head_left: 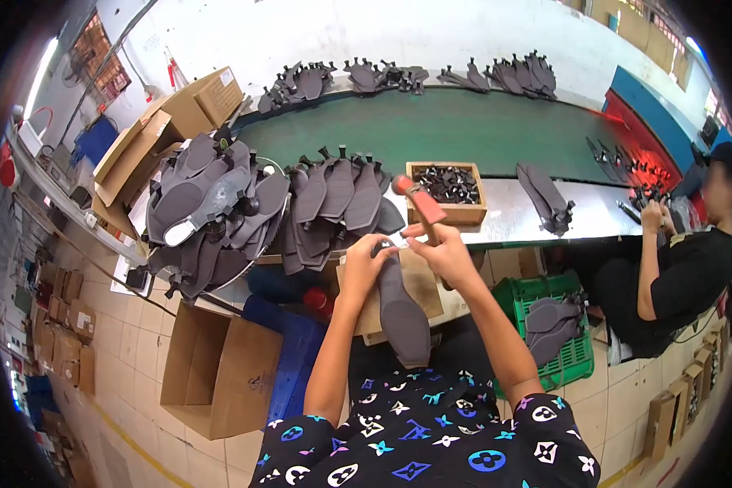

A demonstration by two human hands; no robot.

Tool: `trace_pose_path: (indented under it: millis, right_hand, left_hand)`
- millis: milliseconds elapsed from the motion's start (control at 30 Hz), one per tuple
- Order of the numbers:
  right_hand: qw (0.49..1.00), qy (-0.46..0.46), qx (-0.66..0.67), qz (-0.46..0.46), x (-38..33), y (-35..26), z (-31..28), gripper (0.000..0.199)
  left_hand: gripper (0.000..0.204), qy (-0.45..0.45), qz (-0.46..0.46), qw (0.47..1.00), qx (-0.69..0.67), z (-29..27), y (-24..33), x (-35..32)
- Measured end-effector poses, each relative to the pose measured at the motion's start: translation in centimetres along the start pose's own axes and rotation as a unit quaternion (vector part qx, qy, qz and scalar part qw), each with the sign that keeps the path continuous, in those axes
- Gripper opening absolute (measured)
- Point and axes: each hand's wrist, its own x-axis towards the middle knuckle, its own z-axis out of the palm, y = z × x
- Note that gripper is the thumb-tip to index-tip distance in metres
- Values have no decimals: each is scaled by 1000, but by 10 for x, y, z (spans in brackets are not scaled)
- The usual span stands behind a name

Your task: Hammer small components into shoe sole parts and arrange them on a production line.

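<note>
A dark grey shoe sole (404, 317) slants down toward my lap, its narrow end up by my fingers. My left hand (364, 264) is closed on that narrow end, thumb and fingers pinching it. In my right hand (447, 259) is a hammer (424, 208) with a red-orange head, tilted up and to the left. The right fingertips also meet the sole's narrow end; whether they pinch a small part there I cannot tell. Beneath the sole lies a wooden board (424, 285). Just beyond the hammer stands a wooden box (478, 213) of small black parts.
Stacked heeled soles (333, 195) lie left of the box, beside a heaped round basket (283, 213). Behind runs a green conveyor belt (464, 126). A cardboard box (248, 382) and a green crate (573, 362) stand below. At right, a co-worker (675, 268) sits handling parts.
</note>
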Motion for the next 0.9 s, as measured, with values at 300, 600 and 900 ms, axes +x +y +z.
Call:
trace_pose_path:
  millis: [300,600,900]
  right_hand:
    - [997,-64,-51,-11,8,40,15,20]
    - [931,-98,-317,-155,5,11,19,24]
    - [988,-44,-136,-66,-29,-33,18,20]
  left_hand:
    - [25,-11,-23,1000,2,-10,7,-20]
    - [25,37,-18,997,-62,-13,-3,-25]
    - [29,-38,-99,979,-171,-23,-1,-23]
